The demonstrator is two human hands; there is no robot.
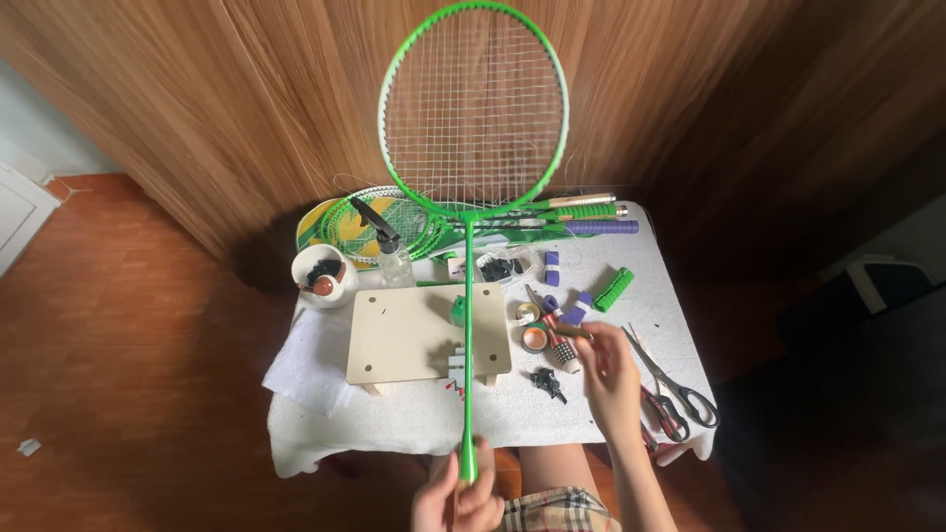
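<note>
The left hand was clamped around the bottom of the green badminton racket, its grip closed on the handle just below the near edge of the bench. The racket stood upright, its thin shaft rising over the wooden board and its strung head lifted high above the far end of the bench, in front of the wood-panelled wall.

The right hand reached out over the bench to the right of the racket shaft. Its fingers were pinched together on a small brownish piece, too small to tell what it was.

Just beside that hand, toward the shaft, lay rolls of tape and a small black clip. On the other side of the hand lay scissors and, nearer the bench corner, red-handled pliers. Farther from the hand, a green grip sleeve lay tilted on the white cloth.

Left of the shaft, beyond the wooden board, stood a white bowl with dark bits inside and a clear spray bottle next to it. Behind these, more green rackets lay flat across the far edge of the bench, their handles pointing right past the shaft.
</note>
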